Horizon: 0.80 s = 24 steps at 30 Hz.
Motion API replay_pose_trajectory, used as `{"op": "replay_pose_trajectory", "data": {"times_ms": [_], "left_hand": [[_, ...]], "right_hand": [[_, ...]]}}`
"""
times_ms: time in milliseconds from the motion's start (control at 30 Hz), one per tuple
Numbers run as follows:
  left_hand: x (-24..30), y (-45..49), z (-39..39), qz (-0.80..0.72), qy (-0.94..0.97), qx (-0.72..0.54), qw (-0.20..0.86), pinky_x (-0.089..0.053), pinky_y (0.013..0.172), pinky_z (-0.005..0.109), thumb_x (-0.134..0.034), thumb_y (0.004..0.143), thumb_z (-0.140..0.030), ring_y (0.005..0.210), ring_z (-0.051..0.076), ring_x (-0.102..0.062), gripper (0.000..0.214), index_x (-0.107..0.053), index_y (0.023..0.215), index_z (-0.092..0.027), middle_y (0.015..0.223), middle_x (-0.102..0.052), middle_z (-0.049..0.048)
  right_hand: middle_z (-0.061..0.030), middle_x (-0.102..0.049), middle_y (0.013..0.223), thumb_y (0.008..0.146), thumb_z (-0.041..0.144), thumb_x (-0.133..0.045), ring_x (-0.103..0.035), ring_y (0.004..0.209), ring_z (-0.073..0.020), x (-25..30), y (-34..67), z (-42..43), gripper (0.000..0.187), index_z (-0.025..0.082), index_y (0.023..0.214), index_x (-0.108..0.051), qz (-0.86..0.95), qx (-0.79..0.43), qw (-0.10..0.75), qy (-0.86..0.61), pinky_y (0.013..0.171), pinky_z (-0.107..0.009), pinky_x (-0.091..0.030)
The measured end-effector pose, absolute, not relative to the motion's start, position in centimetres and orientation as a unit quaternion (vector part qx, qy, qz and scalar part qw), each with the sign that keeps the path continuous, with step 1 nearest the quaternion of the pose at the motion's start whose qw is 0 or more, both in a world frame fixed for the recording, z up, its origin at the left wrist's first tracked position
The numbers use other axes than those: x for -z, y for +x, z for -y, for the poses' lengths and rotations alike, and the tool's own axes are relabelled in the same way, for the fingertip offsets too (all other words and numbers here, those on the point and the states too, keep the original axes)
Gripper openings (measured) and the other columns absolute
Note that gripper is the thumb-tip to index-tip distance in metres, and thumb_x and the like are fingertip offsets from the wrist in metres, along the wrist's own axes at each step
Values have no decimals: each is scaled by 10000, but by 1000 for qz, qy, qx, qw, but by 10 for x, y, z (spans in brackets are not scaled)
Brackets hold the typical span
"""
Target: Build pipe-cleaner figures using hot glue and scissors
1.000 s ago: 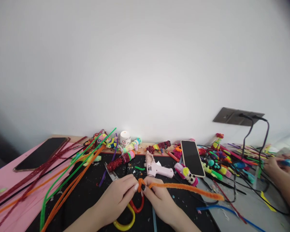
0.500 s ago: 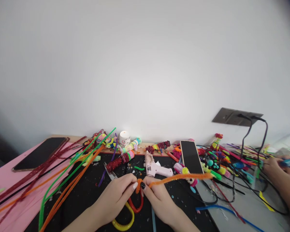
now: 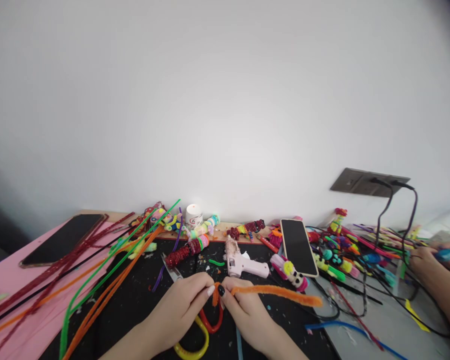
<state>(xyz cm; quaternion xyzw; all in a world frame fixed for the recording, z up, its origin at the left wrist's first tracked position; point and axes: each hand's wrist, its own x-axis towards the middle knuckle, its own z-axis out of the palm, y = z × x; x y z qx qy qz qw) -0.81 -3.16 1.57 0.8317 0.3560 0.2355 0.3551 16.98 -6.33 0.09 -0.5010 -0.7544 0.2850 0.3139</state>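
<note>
Between my two hands is an orange pipe cleaner, its long free end reaching out to the right. My left hand pinches the curled end of it with thumb and finger. Close beside, my right hand grips the same pipe cleaner, thumb pressed on it. Under and between the hands lie scissors with one yellow and one red handle loop; their blades show past my left hand. A pale pink glue gun lies just beyond my right hand.
Green, orange and dark red pipe cleaners spread over the left side. Phones lie at left and right. A paper cup stands by the wall. Cables run from the wall socket. Another person's hand holds something blue at right.
The free end of the orange pipe cleaner has swung down and slightly toward me. My hands stay nearly in place. The other person's hand has shifted slightly.
</note>
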Motion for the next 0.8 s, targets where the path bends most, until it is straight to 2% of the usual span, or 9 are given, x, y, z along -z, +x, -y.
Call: {"op": "replay_pose_trajectory", "data": {"times_ms": [233, 467, 800], "left_hand": [[-5, -8, 30, -363, 824, -252, 355, -404, 641, 232, -313, 921, -285, 672, 139, -521, 246, -496, 778, -203, 719, -543, -13], [-17, -9, 32, -371, 823, -224, 367, -409, 642, 237, -312, 917, -269, 670, 143, -517, 232, -508, 814, -198, 732, -560, -5], [-13, -9, 33, -358, 826, -240, 362, -406, 638, 233, -315, 916, -263, 664, 141, -512, 235, -498, 782, -200, 718, -545, -10]], "right_hand": [[38, -414, 623, 916, 193, -361, -403, 588, -111, -1, 170, 64, 294, 189, 626, -407, 761, -260, 322, -500, 557, -229, -307], [42, -425, 637, 910, 170, -379, -420, 608, -104, -1, 170, 63, 280, 188, 632, -398, 759, -264, 323, -500, 571, -217, -320], [15, -524, 672, 918, 221, -369, -489, 627, -123, -8, 170, 63, 275, 185, 699, -532, 766, -262, 319, -492, 599, -225, -373]]}}
